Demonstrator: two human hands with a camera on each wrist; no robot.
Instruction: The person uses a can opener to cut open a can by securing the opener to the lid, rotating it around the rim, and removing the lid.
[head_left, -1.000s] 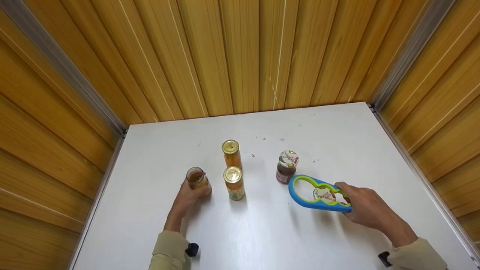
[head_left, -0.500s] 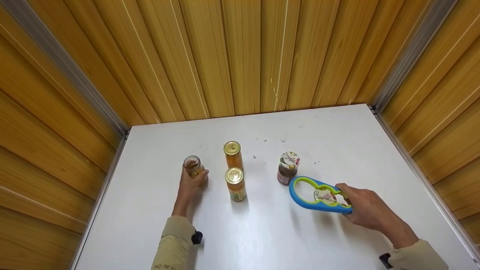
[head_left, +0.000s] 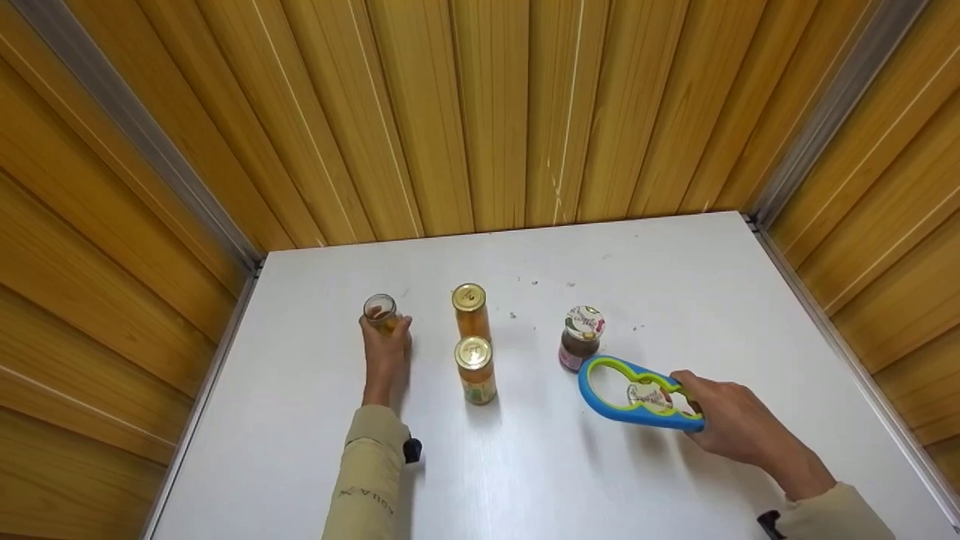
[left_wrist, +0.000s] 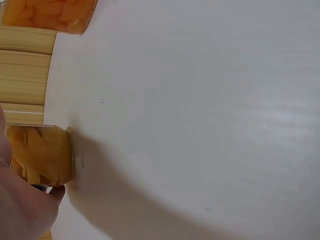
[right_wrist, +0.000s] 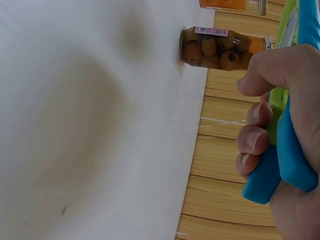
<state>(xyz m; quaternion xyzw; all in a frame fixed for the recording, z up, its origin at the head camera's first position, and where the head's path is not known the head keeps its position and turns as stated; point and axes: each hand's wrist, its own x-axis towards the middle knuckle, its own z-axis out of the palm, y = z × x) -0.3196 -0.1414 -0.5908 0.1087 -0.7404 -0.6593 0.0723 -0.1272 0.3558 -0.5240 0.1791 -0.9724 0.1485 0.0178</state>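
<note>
My left hand (head_left: 384, 352) grips a lidless glass jar (head_left: 380, 305) at the left of the table. In the left wrist view, yellow-orange fruit pieces show through the jar's wall, and its base is close to the tabletop. My right hand (head_left: 731, 421) holds a blue and green jar opener (head_left: 622, 410) by its narrow end, fingers curled round it. Within the opener's green inner edge sits a printed white lid (head_left: 648, 396). Just beyond the opener's wide end stands a dark jar (head_left: 577, 346) with a similar printed lid; the right wrist view shows round, olive-like pieces inside.
Two gold-lidded jars, a nearer one (head_left: 475, 371) and a farther one (head_left: 471, 311), stand upright mid-table between the hands. Small dark specks dot the white table (head_left: 525, 465). Wood-patterned walls (head_left: 487, 112) enclose the back and both sides.
My left hand has moved the lidless jar away from me toward the back of the table and slightly left. The right hand and the jar opener have stayed nearly still.
</note>
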